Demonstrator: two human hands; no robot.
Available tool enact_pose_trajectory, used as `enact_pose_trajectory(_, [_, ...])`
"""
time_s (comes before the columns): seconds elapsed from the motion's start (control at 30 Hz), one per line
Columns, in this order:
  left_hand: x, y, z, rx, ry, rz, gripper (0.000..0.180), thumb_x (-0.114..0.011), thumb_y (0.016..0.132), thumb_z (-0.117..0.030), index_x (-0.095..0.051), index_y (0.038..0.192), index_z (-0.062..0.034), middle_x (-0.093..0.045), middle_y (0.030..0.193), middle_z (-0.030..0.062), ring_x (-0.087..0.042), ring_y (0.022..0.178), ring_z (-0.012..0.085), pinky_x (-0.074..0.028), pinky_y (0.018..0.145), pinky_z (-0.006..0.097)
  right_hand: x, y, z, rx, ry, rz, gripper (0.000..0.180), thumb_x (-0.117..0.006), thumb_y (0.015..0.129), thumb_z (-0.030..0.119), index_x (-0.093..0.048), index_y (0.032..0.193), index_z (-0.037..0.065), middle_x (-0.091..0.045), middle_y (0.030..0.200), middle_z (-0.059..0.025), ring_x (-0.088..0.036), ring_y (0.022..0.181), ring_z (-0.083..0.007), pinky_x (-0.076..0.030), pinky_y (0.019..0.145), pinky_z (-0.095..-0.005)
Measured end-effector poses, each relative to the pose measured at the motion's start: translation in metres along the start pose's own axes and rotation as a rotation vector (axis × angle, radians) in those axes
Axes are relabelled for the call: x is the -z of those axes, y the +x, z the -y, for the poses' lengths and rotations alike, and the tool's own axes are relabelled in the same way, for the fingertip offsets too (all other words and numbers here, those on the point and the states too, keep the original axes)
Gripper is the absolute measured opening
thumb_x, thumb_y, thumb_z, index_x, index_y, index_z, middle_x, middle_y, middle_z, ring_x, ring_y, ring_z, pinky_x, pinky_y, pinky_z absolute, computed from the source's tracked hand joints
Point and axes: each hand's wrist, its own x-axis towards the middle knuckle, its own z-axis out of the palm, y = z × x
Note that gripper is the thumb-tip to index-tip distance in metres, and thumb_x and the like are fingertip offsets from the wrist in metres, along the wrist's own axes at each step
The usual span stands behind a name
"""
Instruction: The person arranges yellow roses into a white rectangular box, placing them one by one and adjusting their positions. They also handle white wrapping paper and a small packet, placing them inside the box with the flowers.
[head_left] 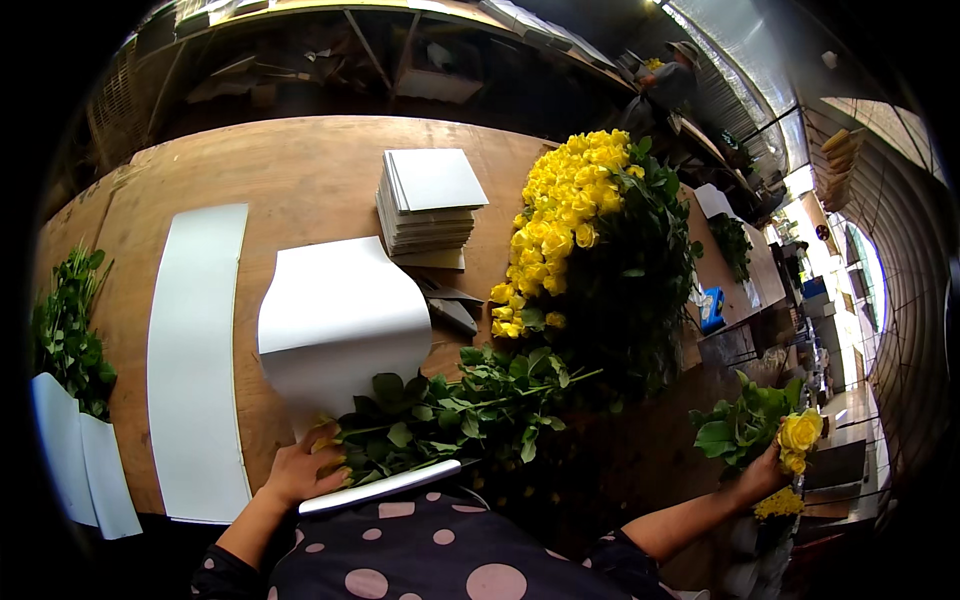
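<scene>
The left hand (300, 470) is pressing down on a bunch of leafy rose stems (450, 410) lying on a curled white wrapping sheet (335, 320) at the near edge of the wooden table (290, 170), fingers closed over the flower end of the bunch where a little yellow is showing. The right hand (765, 470) is reaching out to the side, beyond the table's right edge, and is gripping a yellow rose (800, 432) with its leaves, held up in the air. Judging by how things lie, the bunch is partly gathered and the sheet under it is curling up but not wrapped around the stems; the rose in the right hand is not yet with the others. A large heap of yellow roses (570, 210) is lying along the right side of the table, touching the bunch's leaves, so room on that side is tight. A stack of white sheets (430, 200) is sitting behind the curled sheet, and a long flat white sheet (195, 360) is lying to the left, with bare wood between them. At the far left edge, loose green foliage (70, 330) is resting over more white paper (80, 460). The near edge is close against the person's dotted clothing (440, 550).
</scene>
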Motion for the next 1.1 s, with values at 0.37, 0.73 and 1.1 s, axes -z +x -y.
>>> enact_pose_trajectory(0.37, [-0.001,0.003,-0.003,-0.008,-0.018,-0.022,0.026,-0.067,0.066,-0.032,-0.063,0.086,-0.0158,-0.050,0.114,0.0058,-0.061,0.076,0.0223,-0.051,0.058,0.033,-0.045,-0.141,-0.171,-0.411,-0.827,1.105,0.029,-0.065,0.073,0.016,-0.060,0.100,0.011,-0.057,0.105,-0.0127,-0.055,0.094,-0.0324,-0.045,0.077,-0.0419])
enact_pose_trajectory(0.73, [0.005,0.004,-0.007,0.048,0.003,0.037,0.025,-0.067,0.066,-0.032,-0.064,0.086,-0.0176,-0.050,0.113,0.0042,-0.061,0.074,0.0207,-0.051,0.058,0.033,-0.285,-0.117,0.048,0.418,0.020,1.056,0.036,-0.045,0.076,0.001,-0.059,0.105,0.016,-0.057,0.104,-0.0012,-0.052,0.098,-0.0235,-0.044,0.081,-0.0350])
enact_pose_trajectory(1.1, [0.000,0.005,-0.006,0.056,0.018,0.079,0.029,-0.067,0.066,-0.034,-0.065,0.088,-0.0158,-0.048,0.114,0.0058,-0.061,0.082,0.0228,-0.051,0.062,0.033,-0.334,-0.167,0.036,0.081,0.051,1.182,0.042,-0.053,0.070,-0.001,-0.061,0.104,0.021,-0.045,0.119,-0.0114,-0.047,0.107,-0.0294,-0.040,0.089,-0.0359])
